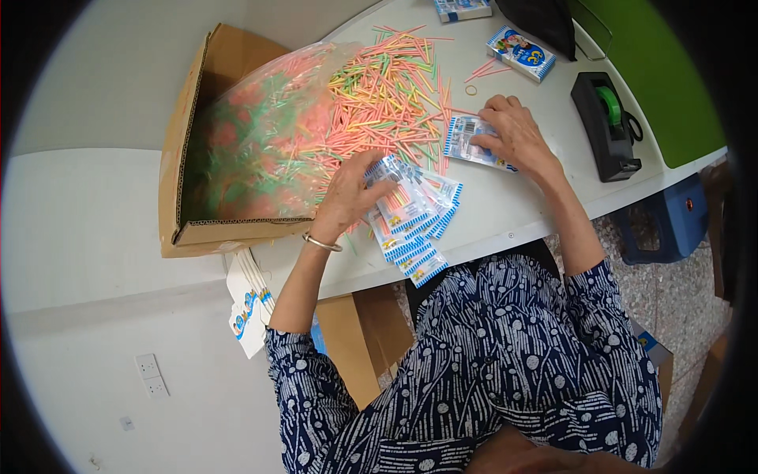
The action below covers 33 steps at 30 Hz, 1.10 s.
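Note:
My left hand [347,196] is closed on the edge of a fanned pile of small clear packets [404,207] with blue striped ends, its thumb on top. Pink sticks show through some of them, and the pile reaches the table's front edge. To the right, my right hand [515,136] grips another flat packet [459,141] against the table, fingers curled over it. Behind and between the hands spreads a heap of thin pink, green and yellow sticks [387,103]. The undersides of both hands are hidden.
On the left, a cardboard box [237,231] lies open with a clear plastic bag [268,134] of sticks spilling out. A black tape dispenser [604,126] stands at the right. Small printed boxes [521,54] and a rubber band [471,90] lie farther back. A blue stool [667,225] is below.

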### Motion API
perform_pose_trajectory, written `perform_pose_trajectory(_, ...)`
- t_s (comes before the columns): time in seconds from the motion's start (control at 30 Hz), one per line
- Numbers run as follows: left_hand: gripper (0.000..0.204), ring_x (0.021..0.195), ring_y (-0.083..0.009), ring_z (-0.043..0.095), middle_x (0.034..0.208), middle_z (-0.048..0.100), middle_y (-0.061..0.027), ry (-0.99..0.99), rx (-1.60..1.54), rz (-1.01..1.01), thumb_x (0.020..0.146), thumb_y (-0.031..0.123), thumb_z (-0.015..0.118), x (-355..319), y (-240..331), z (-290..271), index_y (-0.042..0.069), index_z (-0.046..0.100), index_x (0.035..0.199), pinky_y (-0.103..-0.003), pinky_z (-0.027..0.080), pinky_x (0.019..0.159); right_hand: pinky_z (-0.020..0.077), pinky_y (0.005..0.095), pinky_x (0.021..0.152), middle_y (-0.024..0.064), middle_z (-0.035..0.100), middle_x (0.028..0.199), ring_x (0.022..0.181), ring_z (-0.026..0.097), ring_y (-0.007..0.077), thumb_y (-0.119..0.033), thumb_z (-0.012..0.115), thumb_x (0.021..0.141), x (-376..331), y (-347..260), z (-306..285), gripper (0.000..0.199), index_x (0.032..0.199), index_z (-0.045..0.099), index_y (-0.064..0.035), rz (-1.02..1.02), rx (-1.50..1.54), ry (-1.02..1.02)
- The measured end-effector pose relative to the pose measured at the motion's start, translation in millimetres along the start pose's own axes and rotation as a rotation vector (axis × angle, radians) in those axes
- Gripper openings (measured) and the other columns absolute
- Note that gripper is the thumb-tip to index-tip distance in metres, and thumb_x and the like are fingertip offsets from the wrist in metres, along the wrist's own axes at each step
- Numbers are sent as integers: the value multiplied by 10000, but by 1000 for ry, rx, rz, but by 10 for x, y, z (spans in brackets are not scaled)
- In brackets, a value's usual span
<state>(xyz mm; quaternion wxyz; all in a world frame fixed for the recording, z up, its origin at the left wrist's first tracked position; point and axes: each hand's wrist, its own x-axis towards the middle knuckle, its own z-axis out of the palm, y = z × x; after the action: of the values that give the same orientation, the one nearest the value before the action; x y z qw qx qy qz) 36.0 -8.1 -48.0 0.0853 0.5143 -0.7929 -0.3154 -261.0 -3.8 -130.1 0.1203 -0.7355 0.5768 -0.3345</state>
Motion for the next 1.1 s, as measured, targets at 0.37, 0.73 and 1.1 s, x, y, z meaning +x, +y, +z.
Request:
perform_pose_trajectory(0.37, 424, 1019, -199, 570, 1066, 618, -110, 213, -136, 214, 810, 256, 719, 546, 336, 226, 0, 599, 1126, -323, 474, 849, 420, 355, 848, 108, 583, 971, 964, 532, 252, -211, 671, 798, 84, -36, -28, 258, 946, 660, 0, -116, 190, 155)
perform_pose_trajectory(0.73, 213, 742, -65, 593, 869, 626, -12, 132, -495, 160, 852, 143, 674, 860, 421, 407, 9, 637, 1014, -216, 522, 614, 440, 313, 602, 97, 596, 743, 654, 549, 149, -188, 661, 797, 170, -161, -126, 245, 881, 605, 35, 173, 643, -62)
perform_pose_trajectory(1.1, 138, 720, -171, 599, 797, 636, -95, 507, -15, 482, 805, 77, 676, 611, 672, 292, -12, 671, 910, -290, 483, 625, 416, 298, 587, 86, 596, 692, 621, 525, 145, -149, 658, 784, 157, -358, -291, 206, 846, 663, 47, 26, 665, -40)
